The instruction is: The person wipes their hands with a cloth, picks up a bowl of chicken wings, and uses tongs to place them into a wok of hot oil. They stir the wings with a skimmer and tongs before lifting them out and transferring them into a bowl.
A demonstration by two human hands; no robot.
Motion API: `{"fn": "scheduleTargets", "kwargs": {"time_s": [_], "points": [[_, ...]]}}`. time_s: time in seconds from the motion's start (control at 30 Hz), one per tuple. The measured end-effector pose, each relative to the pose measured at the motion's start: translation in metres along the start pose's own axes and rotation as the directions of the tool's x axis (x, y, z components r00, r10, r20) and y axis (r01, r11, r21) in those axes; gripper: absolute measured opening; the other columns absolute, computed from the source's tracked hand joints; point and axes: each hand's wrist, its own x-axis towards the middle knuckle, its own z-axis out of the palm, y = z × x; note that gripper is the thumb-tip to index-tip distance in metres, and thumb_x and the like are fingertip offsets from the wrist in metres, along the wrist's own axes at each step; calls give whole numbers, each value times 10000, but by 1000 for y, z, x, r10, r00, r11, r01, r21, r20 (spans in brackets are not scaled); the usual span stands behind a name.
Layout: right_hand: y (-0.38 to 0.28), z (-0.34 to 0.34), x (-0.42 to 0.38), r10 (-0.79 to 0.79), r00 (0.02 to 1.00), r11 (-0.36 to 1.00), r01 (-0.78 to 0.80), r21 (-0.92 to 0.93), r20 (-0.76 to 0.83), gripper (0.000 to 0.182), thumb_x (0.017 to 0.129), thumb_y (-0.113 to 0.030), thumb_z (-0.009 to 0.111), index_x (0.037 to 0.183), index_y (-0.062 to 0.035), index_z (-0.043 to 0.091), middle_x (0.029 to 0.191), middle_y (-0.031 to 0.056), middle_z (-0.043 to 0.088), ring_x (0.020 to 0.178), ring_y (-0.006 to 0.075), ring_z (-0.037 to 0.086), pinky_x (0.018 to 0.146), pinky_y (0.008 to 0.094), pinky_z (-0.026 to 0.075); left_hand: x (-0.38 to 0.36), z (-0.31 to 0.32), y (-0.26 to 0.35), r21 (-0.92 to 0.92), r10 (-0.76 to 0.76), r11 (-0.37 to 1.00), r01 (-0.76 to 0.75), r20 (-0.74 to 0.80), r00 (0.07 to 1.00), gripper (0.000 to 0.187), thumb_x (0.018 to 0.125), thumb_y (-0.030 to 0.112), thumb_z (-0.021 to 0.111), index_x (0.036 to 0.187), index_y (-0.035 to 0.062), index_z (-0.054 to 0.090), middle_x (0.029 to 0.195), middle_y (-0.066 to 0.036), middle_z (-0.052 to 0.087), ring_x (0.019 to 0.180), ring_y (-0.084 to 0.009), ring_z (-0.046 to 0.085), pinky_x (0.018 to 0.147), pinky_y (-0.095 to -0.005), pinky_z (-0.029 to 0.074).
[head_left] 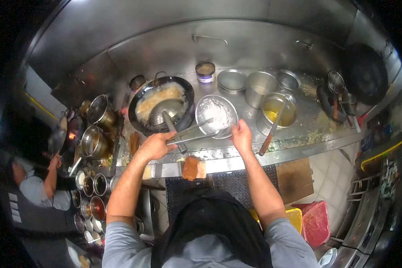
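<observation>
My left hand (pixel 155 145) is closed round a pair of metal tongs (pixel 192 133), whose tips reach into a metal bowl (pixel 224 102) with white powdery stuff inside. The bowl's right rim is in the grip of my right hand (pixel 241 137). Left of the bowl, a black wok (pixel 135 117) holds bubbling, foamy oil. A perforated ladle (pixel 161 114) rests in the wok, and its handle passes beneath the tongs beside my left hand.
Right of the bowl stand metal pots (pixel 260 85) and a pot of yellow liquid (pixel 285 105) with a ladle. Sauce containers (pixel 97 208) are at lower left, near a co-worker (pixel 42 187) at another wok. A sponge-like brown block (pixel 191 168) lies on the front edge.
</observation>
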Motion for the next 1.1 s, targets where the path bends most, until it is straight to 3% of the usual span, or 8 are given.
{"fn": "scheduleTargets", "kwargs": {"time_s": [0.1,0.27,0.53,0.63,0.73,0.8,0.93,1.1], "points": [[6,1,2,17,1000,998,-18,68,14,147,865,-93,570,809,18,493,657,131,534,613,204,501,616,371,432,-5,8,1,-55,37,998,-38,-25,999,530,833,308,704,1304,102,572,1189,-202,626,1130,-350,587,976,-389,457],[19,9,1,35,999,994,-37,104,20,153,858,-93,578,798,17,491,647,132,523,606,200,501,607,374,435,-14,-2,17,346,140,935,-73,-171,975,415,795,202,693,1201,135,638,935,-144,651,913,-305,648,757,-422,535],[11,36,-6,40,999,998,-40,-49,4,142,847,-102,584,803,12,512,664,171,548,604,293,532,614,403,441,-40,-29,-7,557,281,830,-25,-378,882,359,765,132,679,1122,157,649,794,-83,563,744,-287,627,633,-399,524],[38,62,3,-40,998,999,40,-11,-38,100,904,-53,529,821,-3,504,723,70,568,593,148,599,479,322,568,-56,-56,-44,514,252,857,27,-464,849,359,757,137,689,1113,158,649,791,-80,561,739,-290,623,617,-402,513],[40,68,-1,-96,991,988,85,-129,-87,86,906,-44,519,834,-2,499,720,53,546,599,133,586,489,322,580,-68,-75,-112,427,204,902,71,-565,800,369,755,144,702,1119,168,649,791,-94,564,727,-310,616,607,-423,500],[26,67,-12,-86,990,995,79,-66,-109,72,906,-47,517,851,-4,501,728,42,527,611,125,578,500,313,584,-67,-76,-165,284,32,935,212,-664,747,382,766,161,711,1141,183,647,801,-113,578,728,-335,618,617,-447,493],[32,66,-37,9,982,996,-25,-83,-189,63,905,-47,514,855,-14,495,759,38,526,635,128,586,511,309,586,-29,-16,-293,61,-125,960,275,-782,611,398,790,192,715,1180,192,637,879,-151,620,780,-377,629,660,-467,500],[19,63,-78,139,952,989,-148,-13,-274,45,906,-58,507,877,-26,494,796,41,544,648,139,596,529,310,592,17,51,-377,-58,-411,877,477,-605,682,471,818,223,691,1275,177,589,1006,-175,628,885,-378,632,748,-471,512]]}}
